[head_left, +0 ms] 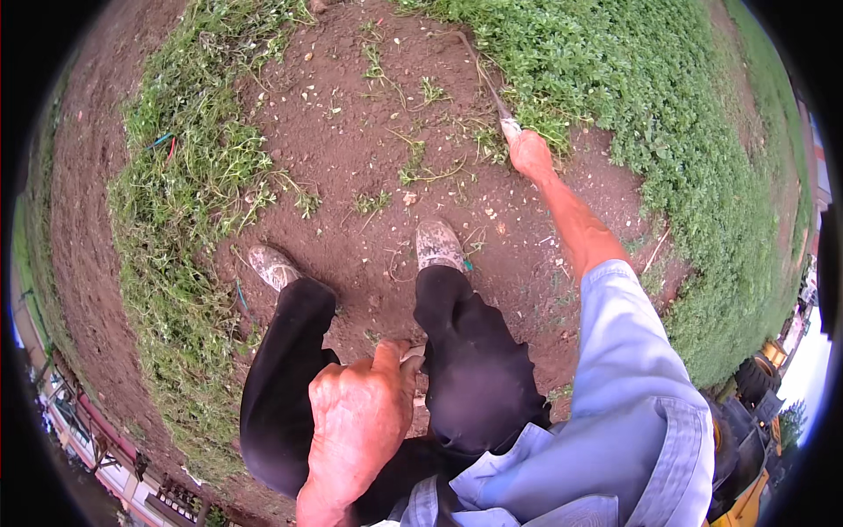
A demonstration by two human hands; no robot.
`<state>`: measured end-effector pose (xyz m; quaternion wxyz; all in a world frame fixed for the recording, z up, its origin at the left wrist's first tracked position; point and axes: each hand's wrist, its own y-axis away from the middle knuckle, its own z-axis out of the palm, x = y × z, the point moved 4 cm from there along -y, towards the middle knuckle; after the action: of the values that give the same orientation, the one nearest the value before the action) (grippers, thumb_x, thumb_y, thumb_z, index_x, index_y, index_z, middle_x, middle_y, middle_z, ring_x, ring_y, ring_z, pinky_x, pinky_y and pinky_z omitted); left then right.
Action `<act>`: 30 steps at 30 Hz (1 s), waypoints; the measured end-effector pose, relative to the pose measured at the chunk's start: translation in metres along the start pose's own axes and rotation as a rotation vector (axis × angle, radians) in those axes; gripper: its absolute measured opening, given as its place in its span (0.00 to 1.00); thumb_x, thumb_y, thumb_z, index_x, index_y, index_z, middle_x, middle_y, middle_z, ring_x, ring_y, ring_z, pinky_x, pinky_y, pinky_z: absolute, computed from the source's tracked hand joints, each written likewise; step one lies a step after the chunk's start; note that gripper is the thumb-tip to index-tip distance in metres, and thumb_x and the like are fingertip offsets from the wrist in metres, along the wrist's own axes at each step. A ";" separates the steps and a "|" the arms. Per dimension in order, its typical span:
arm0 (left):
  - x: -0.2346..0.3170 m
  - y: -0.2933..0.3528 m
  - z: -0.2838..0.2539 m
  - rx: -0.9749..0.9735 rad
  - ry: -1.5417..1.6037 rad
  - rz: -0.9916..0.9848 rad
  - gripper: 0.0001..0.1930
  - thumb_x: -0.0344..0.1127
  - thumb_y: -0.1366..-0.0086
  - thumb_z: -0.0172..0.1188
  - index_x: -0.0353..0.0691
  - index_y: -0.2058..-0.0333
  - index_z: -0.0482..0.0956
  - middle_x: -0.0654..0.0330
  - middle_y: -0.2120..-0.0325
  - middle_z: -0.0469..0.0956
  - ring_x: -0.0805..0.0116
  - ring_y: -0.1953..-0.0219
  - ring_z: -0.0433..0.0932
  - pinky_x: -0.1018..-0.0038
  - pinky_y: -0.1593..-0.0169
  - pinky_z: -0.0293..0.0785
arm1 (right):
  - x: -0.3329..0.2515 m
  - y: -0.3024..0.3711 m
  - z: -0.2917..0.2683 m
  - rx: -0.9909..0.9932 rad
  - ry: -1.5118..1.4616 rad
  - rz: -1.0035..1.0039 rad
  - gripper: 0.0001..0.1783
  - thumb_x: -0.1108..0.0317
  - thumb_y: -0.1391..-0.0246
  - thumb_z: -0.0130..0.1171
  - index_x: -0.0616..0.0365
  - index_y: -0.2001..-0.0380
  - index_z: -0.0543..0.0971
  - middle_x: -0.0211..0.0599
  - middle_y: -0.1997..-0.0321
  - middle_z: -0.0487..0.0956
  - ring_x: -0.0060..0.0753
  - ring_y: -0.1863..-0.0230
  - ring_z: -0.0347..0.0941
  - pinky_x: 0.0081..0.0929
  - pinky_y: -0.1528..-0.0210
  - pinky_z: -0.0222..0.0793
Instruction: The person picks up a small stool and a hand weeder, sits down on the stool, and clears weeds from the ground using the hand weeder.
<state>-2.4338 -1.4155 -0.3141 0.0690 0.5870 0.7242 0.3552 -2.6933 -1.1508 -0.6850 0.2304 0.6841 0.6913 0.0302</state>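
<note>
My right hand (533, 158) reaches forward to the edge of the standing green plants (615, 79). It is closed round the pale handle of a sickle (490, 85), whose thin curved blade points away from me along the plants' edge. My left hand (362, 413) hangs between my knees with its fingers curled. A small pale piece (413, 354) shows at its fingertips; what it is, and whether the hand grips it, I cannot make out.
Cut plants (189, 176) lie in a long heap on the left. Bare brown soil (342, 149) with loose sprigs lies between heap and standing plants. My shoes (439, 243) rest on it. A yellow and black vehicle (757, 378) stands at the far right edge.
</note>
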 end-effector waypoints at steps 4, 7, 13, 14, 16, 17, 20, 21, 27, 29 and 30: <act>-0.015 -0.006 0.002 -0.005 -0.018 -0.080 0.15 0.44 0.39 0.62 0.37 0.73 0.73 0.49 0.83 0.77 0.45 0.77 0.78 0.54 0.71 0.72 | 0.023 0.022 0.000 0.069 0.016 -0.029 0.20 0.54 0.43 0.52 0.63 0.69 0.79 0.58 0.66 0.80 0.62 0.59 0.77 0.51 0.56 0.73; -0.019 -0.007 -0.006 0.028 -0.013 -0.137 0.16 0.44 0.38 0.61 0.36 0.72 0.73 0.47 0.84 0.76 0.42 0.76 0.78 0.54 0.70 0.72 | 0.082 0.098 0.019 -0.040 -0.048 0.134 0.29 0.45 0.40 0.51 0.65 0.68 0.80 0.65 0.63 0.79 0.67 0.58 0.75 0.54 0.54 0.71; -0.010 0.002 -0.008 -0.009 0.046 -0.034 0.16 0.46 0.38 0.61 0.37 0.71 0.74 0.48 0.85 0.76 0.44 0.78 0.78 0.54 0.71 0.71 | 0.101 0.131 0.023 0.023 -0.076 0.090 0.30 0.44 0.39 0.50 0.65 0.71 0.80 0.63 0.71 0.78 0.66 0.62 0.76 0.53 0.60 0.71; -0.009 0.002 -0.006 -0.001 0.013 -0.027 0.16 0.46 0.38 0.61 0.38 0.71 0.74 0.48 0.85 0.76 0.45 0.78 0.78 0.54 0.72 0.71 | 0.089 0.133 0.027 0.009 -0.139 0.128 0.30 0.44 0.39 0.50 0.65 0.71 0.80 0.63 0.71 0.78 0.65 0.62 0.76 0.53 0.60 0.70; -0.006 0.003 -0.003 0.001 -0.030 -0.012 0.16 0.46 0.38 0.61 0.38 0.71 0.75 0.48 0.85 0.76 0.46 0.79 0.78 0.54 0.72 0.71 | 0.063 0.126 0.029 0.012 -0.200 0.096 0.30 0.44 0.39 0.50 0.65 0.72 0.80 0.62 0.71 0.79 0.66 0.61 0.76 0.54 0.59 0.70; -0.004 0.002 -0.001 -0.013 -0.037 -0.003 0.16 0.46 0.37 0.61 0.38 0.71 0.74 0.48 0.85 0.76 0.46 0.79 0.78 0.55 0.73 0.71 | 0.045 0.113 0.022 0.025 -0.190 0.088 0.29 0.45 0.39 0.50 0.64 0.72 0.80 0.62 0.70 0.79 0.67 0.61 0.76 0.54 0.59 0.70; 0.001 -0.002 0.007 -0.025 -0.049 0.023 0.16 0.46 0.38 0.61 0.38 0.72 0.74 0.48 0.85 0.76 0.46 0.79 0.78 0.55 0.73 0.71 | 0.026 0.053 0.012 -0.004 -0.093 0.109 0.35 0.36 0.41 0.47 0.62 0.64 0.80 0.60 0.59 0.80 0.65 0.54 0.75 0.51 0.53 0.71; 0.001 -0.004 0.008 -0.012 -0.052 0.023 0.16 0.46 0.38 0.61 0.38 0.73 0.74 0.48 0.85 0.76 0.46 0.79 0.78 0.55 0.73 0.71 | 0.024 0.039 0.016 -0.044 -0.086 0.147 0.36 0.34 0.42 0.46 0.61 0.63 0.81 0.59 0.59 0.80 0.64 0.54 0.76 0.50 0.51 0.72; 0.004 -0.009 0.006 0.009 -0.055 0.000 0.16 0.45 0.38 0.62 0.37 0.74 0.72 0.48 0.84 0.76 0.45 0.78 0.77 0.55 0.72 0.70 | 0.021 -0.017 -0.003 0.043 -0.119 0.072 0.29 0.43 0.40 0.47 0.62 0.67 0.81 0.58 0.64 0.81 0.59 0.57 0.78 0.49 0.54 0.73; 0.000 -0.010 0.003 -0.001 -0.054 -0.023 0.16 0.45 0.38 0.62 0.37 0.74 0.72 0.48 0.83 0.76 0.45 0.78 0.78 0.54 0.72 0.70 | 0.025 0.008 0.013 0.066 -0.107 0.084 0.26 0.48 0.40 0.48 0.63 0.68 0.81 0.58 0.65 0.81 0.59 0.58 0.78 0.49 0.55 0.74; -0.004 -0.005 0.002 -0.018 -0.053 -0.046 0.16 0.44 0.39 0.62 0.37 0.74 0.73 0.48 0.83 0.77 0.45 0.77 0.78 0.54 0.71 0.71 | 0.023 0.030 0.019 0.018 -0.093 0.073 0.23 0.53 0.40 0.48 0.63 0.66 0.80 0.59 0.62 0.80 0.61 0.57 0.77 0.50 0.54 0.73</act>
<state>-2.4360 -1.4184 -0.3196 0.1016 0.5787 0.7323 0.3444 -2.6580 -1.1324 -0.6975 0.2548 0.7116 0.6547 0.0005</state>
